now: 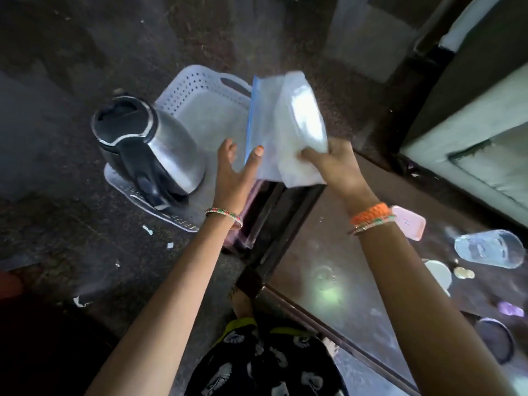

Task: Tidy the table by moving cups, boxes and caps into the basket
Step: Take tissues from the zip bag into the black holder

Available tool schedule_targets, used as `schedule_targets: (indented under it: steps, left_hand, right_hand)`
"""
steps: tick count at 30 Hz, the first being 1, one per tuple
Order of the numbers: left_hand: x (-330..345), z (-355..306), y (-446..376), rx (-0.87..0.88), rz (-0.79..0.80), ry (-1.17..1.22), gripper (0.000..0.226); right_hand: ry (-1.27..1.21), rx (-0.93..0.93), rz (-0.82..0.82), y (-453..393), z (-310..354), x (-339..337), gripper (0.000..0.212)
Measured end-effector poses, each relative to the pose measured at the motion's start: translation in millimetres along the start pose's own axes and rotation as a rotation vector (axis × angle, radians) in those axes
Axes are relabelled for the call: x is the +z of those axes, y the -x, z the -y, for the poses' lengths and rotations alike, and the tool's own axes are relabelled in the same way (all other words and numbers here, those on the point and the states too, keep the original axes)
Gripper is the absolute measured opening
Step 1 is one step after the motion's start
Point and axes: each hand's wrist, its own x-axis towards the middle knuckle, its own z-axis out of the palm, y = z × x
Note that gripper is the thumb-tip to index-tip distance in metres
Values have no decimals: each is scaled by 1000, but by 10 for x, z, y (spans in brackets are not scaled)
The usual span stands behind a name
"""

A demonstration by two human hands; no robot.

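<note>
A clear zip bag (274, 130) with a blue seal strip holds a white round container. My right hand (331, 164) grips its lower corner and holds it above the white perforated basket (197, 90) on the floor. My left hand (234, 170) is spread beside the bag, its thumb touching the blue strip. A steel electric kettle (148, 147) lies tilted inside the basket. On the glass table (320, 247) at the right lie a pink box lid (408, 224), a clear plastic cup (491, 248) on its side, a white cap (438, 275) and a dark round lid (497, 338).
The table's dark frame edge runs diagonally under my hands. A small purple piece (511, 310) and a pale small cap (463, 272) sit on the glass. A pale sofa (471, 132) stands at the right. Paper scraps dot the dark floor.
</note>
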Motion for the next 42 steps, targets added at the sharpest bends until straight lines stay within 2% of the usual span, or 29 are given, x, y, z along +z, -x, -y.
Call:
schedule_targets:
  steps: [3, 4, 6, 10, 12, 14, 17, 19, 21, 23, 24, 25, 27, 29, 31, 34, 35, 36, 39, 41, 42]
  left_hand:
    - [503, -66, 325, -90, 255, 87, 8]
    - [652, -45, 441, -169, 343, 114, 6]
    - [979, 45, 738, -327, 487, 138, 16]
    - [1511, 204, 1335, -400, 572, 103, 8]
    - [1737, 213, 1609, -349, 508, 4, 7]
    - [1900, 188, 1838, -243, 434, -102, 5]
    - [2082, 140, 2092, 30, 386, -241, 17]
    - [2155, 115, 2169, 128, 375, -278, 20]
    - [2209, 114, 2214, 189, 347, -313, 20]
    - [2257, 135, 2241, 204, 311, -320, 11]
    - [2283, 143, 2254, 180, 308, -308, 5]
    - [2304, 142, 2272, 159, 307, -308, 11]
    - [2329, 165, 2285, 208, 353, -331, 18]
    - [2336, 178, 2301, 285, 421, -414, 11]
    - [2313, 149, 2310, 322, 501, -440, 21]
    - [2201, 57, 2298, 391, 739, -486, 38]
    - [2126, 6, 2277, 456, 735, -496, 36]
    - [2047, -45, 2243, 534, 652, -468, 31]
    - [1863, -193, 2105, 768, 259, -395, 24]
    - [1835, -194, 1978, 827, 145, -609, 48]
    - [1832, -149, 1902, 744, 185, -710, 67]
  right_hand:
    - [-276, 251, 95, 515, -365, -636, 6]
    - [-333, 303, 107, 665, -502, -811, 10]
    - [-426, 350, 121, 939, -856, -1200, 19]
    - [-578, 474, 47, 1342, -1522, -1865, 20]
    - [-655, 487, 43, 1522, -1743, -2111, 18]
    - [-623, 465, 67, 1633, -1911, -2273, 25]
    - [-360, 445, -34, 1731, -2062, -2368, 30]
    - [-113, 460, -108, 1790, -2064, -2322, 26]
    - [10, 435, -230, 1861, -2017, -2257, 17]
    - [3, 300, -414, 1923, -1883, -2191, 23]
    - [-79, 241, -467, 1926, -1778, -2160, 26]
    - [-237, 207, -455, 1915, -1659, -2127, 26]
    - [-601, 208, -282, 1880, -1454, -2037, 23]
    - [-668, 187, -184, 1825, -1318, -1948, 22]
    - [-587, 192, -286, 1756, -1271, -1897, 15]
    - [-474, 233, -425, 1683, -1263, -1914, 26]
    - [-459, 241, -432, 1662, -1263, -1919, 29]
    - [-467, 245, -423, 1645, -1248, -1918, 29]
    - [-527, 244, -394, 1608, -1170, -1887, 23]
    - [-519, 241, -374, 1597, -1148, -1869, 24]
    - [-501, 237, -355, 1593, -1146, -1864, 23]
